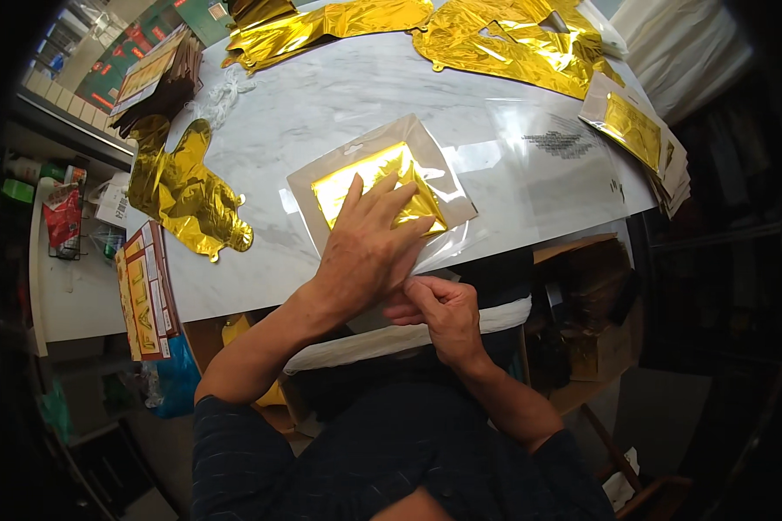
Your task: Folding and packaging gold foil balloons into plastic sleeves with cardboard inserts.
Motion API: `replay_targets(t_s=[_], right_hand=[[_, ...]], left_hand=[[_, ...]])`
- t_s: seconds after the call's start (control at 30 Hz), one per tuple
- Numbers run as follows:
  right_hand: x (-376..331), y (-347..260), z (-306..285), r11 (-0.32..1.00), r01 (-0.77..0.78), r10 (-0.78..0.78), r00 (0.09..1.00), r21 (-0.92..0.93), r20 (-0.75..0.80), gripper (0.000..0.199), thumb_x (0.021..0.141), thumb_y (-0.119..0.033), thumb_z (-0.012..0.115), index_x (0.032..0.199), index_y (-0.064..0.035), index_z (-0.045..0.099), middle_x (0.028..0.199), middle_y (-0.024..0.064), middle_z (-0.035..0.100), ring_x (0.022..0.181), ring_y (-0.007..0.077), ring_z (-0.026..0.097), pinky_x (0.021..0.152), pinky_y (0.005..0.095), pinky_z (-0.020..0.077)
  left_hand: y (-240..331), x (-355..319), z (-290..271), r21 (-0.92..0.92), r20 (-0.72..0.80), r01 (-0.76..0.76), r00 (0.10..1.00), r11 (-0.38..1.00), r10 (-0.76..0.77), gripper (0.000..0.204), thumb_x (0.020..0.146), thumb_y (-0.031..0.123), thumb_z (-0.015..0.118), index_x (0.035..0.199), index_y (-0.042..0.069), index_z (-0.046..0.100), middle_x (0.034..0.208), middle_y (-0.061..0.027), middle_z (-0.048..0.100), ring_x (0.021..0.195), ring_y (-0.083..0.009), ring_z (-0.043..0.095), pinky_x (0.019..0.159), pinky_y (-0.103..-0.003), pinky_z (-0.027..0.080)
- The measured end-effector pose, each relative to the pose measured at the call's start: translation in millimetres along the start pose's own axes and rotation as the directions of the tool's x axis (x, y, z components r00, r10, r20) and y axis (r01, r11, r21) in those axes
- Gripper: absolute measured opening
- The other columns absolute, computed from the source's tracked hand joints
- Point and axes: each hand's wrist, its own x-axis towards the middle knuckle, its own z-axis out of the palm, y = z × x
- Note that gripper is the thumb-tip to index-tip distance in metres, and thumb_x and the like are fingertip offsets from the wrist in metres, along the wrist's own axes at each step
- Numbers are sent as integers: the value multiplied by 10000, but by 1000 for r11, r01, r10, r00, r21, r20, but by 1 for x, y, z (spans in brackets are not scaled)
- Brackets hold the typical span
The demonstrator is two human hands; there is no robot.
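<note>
The foil (375, 187) is shiny gold in a clear bag (382, 187) on a tan card. The surface (321, 104) is white, veined grey. The sleeves (261, 460) are dark, finely striped.

Loose gold foil balloon (182, 187) at 9 o'clock on marble table (339, 95). Crumpled foil heap (504, 39) at 12. Packed stack (639, 135) at 2. Card stack (148, 291) at 8.

Two hands in view, left hand (365, 252) and right hand (439, 313). One clear packet with folded gold foil (382, 187) beneath them. One loose gold foil balloon (182, 191) at left. Two stacks of printed cards (156, 78) (148, 291). One pile of filled packets (639, 130) at right.
</note>
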Motion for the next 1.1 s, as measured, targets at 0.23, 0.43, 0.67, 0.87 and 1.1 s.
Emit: replay_targets(t_s=[0.23,0.43,0.67,0.87,1.1], right_hand=[[-1,-4,1,995,-2,0,1000,104,17,286,1072,-149,581,1089,88,739,989,178,774,820,286,787,720,361,656],[3,-1,4,998,45,-46,999,-36,-19,291,1066,-163,611,1060,94,748,967,163,776,794,270,783,710,355,651],[1,-3,7,994,66,-68,997,-83,-25,284,1061,-170,622,1029,72,769,881,144,773,780,230,778,695,319,638],[-4,-72,-22,806,103,129,931,-584,342,234,1025,-173,672,1037,31,784,859,94,784,745,143,762,650,272,589],[86,-183,-76,-168,456,-650,615,-874,446,191,912,-9,676,1090,8,746,1113,157,758,1029,358,705,908,417,568]], left_hand=[[-3,-2,-4,-15,4,3,1000,1000,-3,342,837,101,805,1173,125,749,1385,-165,615,1402,-412,517,1174,-655,357],[-4,1,-5,-16,18,-7,1000,1000,7,349,828,92,800,1172,116,747,1372,-164,625,1386,-409,534,1173,-657,357],[-3,1,-2,11,-22,5,1000,1000,-4,373,808,71,793,1175,118,743,1364,-154,635,1380,-398,544,1173,-651,357],[-4,5,-10,-61,31,11,999,998,-9,369,847,110,812,1204,102,719,1352,-152,640,1372,-402,547,1179,-642,352],[-33,45,-49,-52,-23,17,1000,999,-18,304,882,68,771,1182,58,723,1327,-184,660,1228,-377,632,1023,-444,543]])
